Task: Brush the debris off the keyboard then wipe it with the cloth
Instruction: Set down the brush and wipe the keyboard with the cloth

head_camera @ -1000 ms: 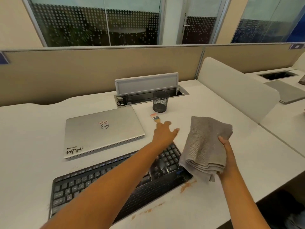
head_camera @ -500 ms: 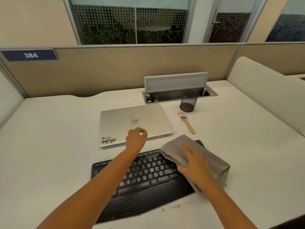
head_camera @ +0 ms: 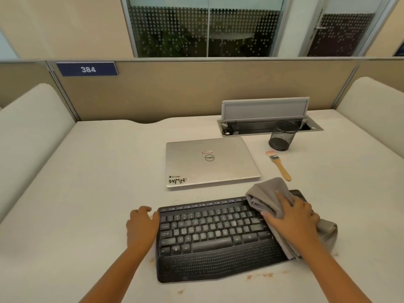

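White tabletop (head_camera: 98, 171) sat inside tan cubicle partitions (head_camera: 175, 92), with dotted frosted windows (head_camera: 207, 29) behind, blue "384" sign (head_camera: 87, 69).

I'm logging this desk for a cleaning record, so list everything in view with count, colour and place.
keyboard: 1, black, near edge of the desk, in front of the laptop
cloth: 1, grey, folded, on the keyboard's right end
brush: 1, wooden handle, pinkish bristles, lying right of the laptop
laptop: 1, silver, shut, stickers on the lid, behind the keyboard
pen cup: 1, black mesh, behind the brush
cable box: 1, grey, lid raised, at the back of the desk
number plate: 1, blue, reads 384, on the partition
debris: several brown specks on the desk around the keyboard
desk: 1, white
left hand: at the keyboard's left edge
right hand: pressing on the cloth
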`<action>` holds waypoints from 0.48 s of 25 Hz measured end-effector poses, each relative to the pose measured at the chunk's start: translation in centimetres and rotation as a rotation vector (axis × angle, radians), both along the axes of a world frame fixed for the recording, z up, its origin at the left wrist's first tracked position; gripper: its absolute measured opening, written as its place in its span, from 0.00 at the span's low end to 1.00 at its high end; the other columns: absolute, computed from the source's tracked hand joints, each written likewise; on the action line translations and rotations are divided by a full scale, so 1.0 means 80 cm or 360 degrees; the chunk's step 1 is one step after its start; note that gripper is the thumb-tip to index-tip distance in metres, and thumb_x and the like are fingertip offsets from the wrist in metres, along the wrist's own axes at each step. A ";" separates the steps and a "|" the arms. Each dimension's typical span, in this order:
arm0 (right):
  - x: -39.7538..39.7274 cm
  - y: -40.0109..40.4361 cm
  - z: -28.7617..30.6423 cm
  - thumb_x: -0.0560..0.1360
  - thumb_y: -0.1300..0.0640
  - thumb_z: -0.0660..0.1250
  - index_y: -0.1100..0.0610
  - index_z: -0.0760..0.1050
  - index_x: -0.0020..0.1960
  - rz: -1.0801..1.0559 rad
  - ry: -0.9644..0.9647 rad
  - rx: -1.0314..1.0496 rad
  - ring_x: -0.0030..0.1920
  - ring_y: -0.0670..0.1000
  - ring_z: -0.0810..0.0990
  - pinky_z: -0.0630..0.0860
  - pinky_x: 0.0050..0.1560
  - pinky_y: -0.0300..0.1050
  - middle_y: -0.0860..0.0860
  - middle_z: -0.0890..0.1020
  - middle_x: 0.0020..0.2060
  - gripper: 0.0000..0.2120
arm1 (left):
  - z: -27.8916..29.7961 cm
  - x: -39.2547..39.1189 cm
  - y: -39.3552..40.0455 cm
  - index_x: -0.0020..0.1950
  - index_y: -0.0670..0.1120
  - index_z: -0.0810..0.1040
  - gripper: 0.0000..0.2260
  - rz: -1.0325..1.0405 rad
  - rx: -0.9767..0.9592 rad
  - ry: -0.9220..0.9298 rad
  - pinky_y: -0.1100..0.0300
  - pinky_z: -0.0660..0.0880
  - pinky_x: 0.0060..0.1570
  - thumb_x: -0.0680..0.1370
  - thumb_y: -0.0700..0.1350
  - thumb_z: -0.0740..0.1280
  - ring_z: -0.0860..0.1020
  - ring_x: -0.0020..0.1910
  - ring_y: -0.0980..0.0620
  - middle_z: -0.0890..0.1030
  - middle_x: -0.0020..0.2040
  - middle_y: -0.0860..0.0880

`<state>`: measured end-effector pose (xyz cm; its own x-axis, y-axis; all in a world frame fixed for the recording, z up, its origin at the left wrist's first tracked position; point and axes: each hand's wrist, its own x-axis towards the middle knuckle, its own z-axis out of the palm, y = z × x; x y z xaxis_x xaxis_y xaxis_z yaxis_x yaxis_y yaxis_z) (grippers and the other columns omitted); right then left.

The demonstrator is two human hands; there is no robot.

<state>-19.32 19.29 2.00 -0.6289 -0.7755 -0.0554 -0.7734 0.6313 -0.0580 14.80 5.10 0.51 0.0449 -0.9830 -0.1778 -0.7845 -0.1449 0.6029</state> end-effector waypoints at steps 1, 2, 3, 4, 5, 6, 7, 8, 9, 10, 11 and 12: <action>0.013 -0.002 -0.002 0.71 0.27 0.52 0.38 0.48 0.75 0.0012 0.0044 0.0012 0.68 0.59 0.60 0.61 0.64 0.59 0.56 0.60 0.71 0.37 | -0.005 0.002 -0.002 0.65 0.40 0.72 0.18 -0.0014 0.0085 0.0058 0.48 0.69 0.58 0.79 0.49 0.61 0.73 0.60 0.40 0.74 0.62 0.39; 0.021 -0.007 -0.005 0.73 0.30 0.53 0.38 0.49 0.75 0.0010 0.0069 -0.0005 0.68 0.60 0.60 0.62 0.64 0.59 0.56 0.61 0.71 0.34 | -0.007 0.002 -0.003 0.64 0.40 0.72 0.17 -0.0026 0.0156 0.0125 0.51 0.71 0.55 0.80 0.49 0.60 0.75 0.57 0.41 0.76 0.60 0.40; 0.027 -0.012 -0.005 0.75 0.34 0.53 0.38 0.51 0.75 -0.0007 0.0095 -0.0037 0.66 0.60 0.62 0.64 0.63 0.59 0.56 0.63 0.69 0.31 | -0.008 0.002 -0.004 0.62 0.40 0.73 0.16 -0.0042 0.0215 0.0175 0.54 0.73 0.50 0.80 0.48 0.60 0.77 0.53 0.44 0.78 0.56 0.41; 0.035 -0.017 -0.003 0.76 0.36 0.54 0.38 0.53 0.75 -0.0021 0.0095 -0.0072 0.65 0.59 0.64 0.66 0.61 0.58 0.56 0.65 0.67 0.28 | -0.007 0.001 -0.003 0.58 0.40 0.75 0.13 -0.0078 0.0242 0.0187 0.56 0.73 0.45 0.80 0.47 0.59 0.78 0.47 0.47 0.80 0.50 0.44; 0.044 -0.023 0.000 0.77 0.38 0.53 0.38 0.55 0.74 -0.0026 0.0095 -0.0127 0.62 0.58 0.66 0.67 0.59 0.57 0.56 0.67 0.65 0.26 | -0.006 0.001 -0.003 0.54 0.41 0.76 0.11 -0.0116 0.0253 0.0178 0.56 0.74 0.42 0.80 0.45 0.58 0.77 0.42 0.49 0.79 0.44 0.46; 0.056 -0.031 0.002 0.78 0.38 0.53 0.38 0.56 0.74 -0.0006 0.0093 -0.0192 0.60 0.57 0.68 0.68 0.57 0.55 0.55 0.69 0.63 0.25 | -0.004 0.002 -0.004 0.49 0.42 0.76 0.09 -0.0135 0.0253 0.0171 0.56 0.74 0.42 0.80 0.44 0.58 0.76 0.39 0.50 0.78 0.40 0.48; 0.072 -0.038 0.003 0.78 0.38 0.52 0.38 0.57 0.73 0.0046 0.0095 -0.0243 0.58 0.56 0.69 0.69 0.55 0.53 0.55 0.70 0.61 0.24 | -0.002 0.003 -0.005 0.44 0.43 0.76 0.09 -0.0130 0.0270 0.0189 0.55 0.75 0.43 0.80 0.42 0.58 0.76 0.38 0.50 0.77 0.38 0.48; 0.094 -0.045 0.005 0.78 0.39 0.52 0.38 0.56 0.73 0.0129 0.0090 -0.0267 0.56 0.55 0.70 0.69 0.54 0.51 0.54 0.71 0.60 0.24 | 0.000 0.005 -0.005 0.40 0.45 0.74 0.11 -0.0120 0.0300 0.0234 0.53 0.76 0.44 0.80 0.41 0.57 0.76 0.37 0.49 0.77 0.37 0.47; 0.118 -0.054 0.006 0.79 0.39 0.51 0.39 0.55 0.74 0.0219 0.0075 -0.0273 0.56 0.54 0.70 0.69 0.53 0.49 0.54 0.71 0.60 0.24 | 0.003 0.008 -0.005 0.37 0.45 0.73 0.12 -0.0102 0.0352 0.0300 0.53 0.76 0.45 0.80 0.40 0.57 0.76 0.37 0.48 0.78 0.37 0.46; 0.143 -0.064 0.006 0.79 0.39 0.51 0.39 0.55 0.74 0.0305 0.0047 -0.0279 0.56 0.53 0.70 0.69 0.53 0.48 0.54 0.71 0.60 0.24 | 0.008 0.010 -0.005 0.38 0.45 0.74 0.12 -0.0065 0.0413 0.0402 0.53 0.76 0.44 0.80 0.39 0.57 0.77 0.38 0.47 0.79 0.38 0.45; 0.168 -0.073 0.008 0.79 0.40 0.51 0.40 0.54 0.74 0.0380 0.0008 -0.0285 0.57 0.53 0.70 0.68 0.53 0.48 0.55 0.71 0.60 0.24 | 0.012 0.011 -0.005 0.41 0.43 0.76 0.12 -0.0004 0.0488 0.0540 0.54 0.76 0.43 0.80 0.38 0.57 0.78 0.39 0.46 0.80 0.39 0.44; 0.193 -0.084 0.007 0.79 0.40 0.51 0.40 0.55 0.74 0.0450 -0.0023 -0.0286 0.57 0.54 0.70 0.69 0.53 0.48 0.55 0.70 0.61 0.24 | 0.017 0.014 -0.004 0.44 0.40 0.77 0.11 0.0074 0.0570 0.0704 0.56 0.76 0.40 0.80 0.37 0.56 0.78 0.38 0.46 0.80 0.39 0.43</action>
